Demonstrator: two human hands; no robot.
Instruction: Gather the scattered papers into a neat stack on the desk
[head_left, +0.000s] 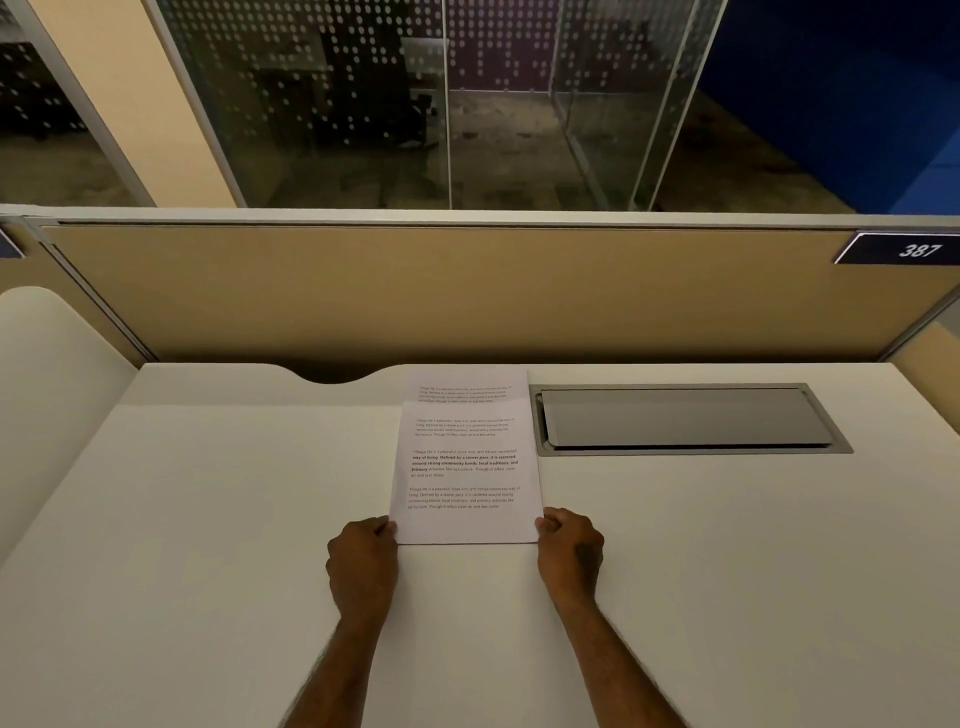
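head view is showing both hands (465, 558) pinching the top paper (465, 473) by its near corners, likely lining it up over the paper below (465, 384) on the desk (208, 493).

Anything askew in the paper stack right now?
Yes: the sheet underneath sticks out past the far edge of the top sheet, so the edges aren't flush. Left hand and right hand grip the near corners.
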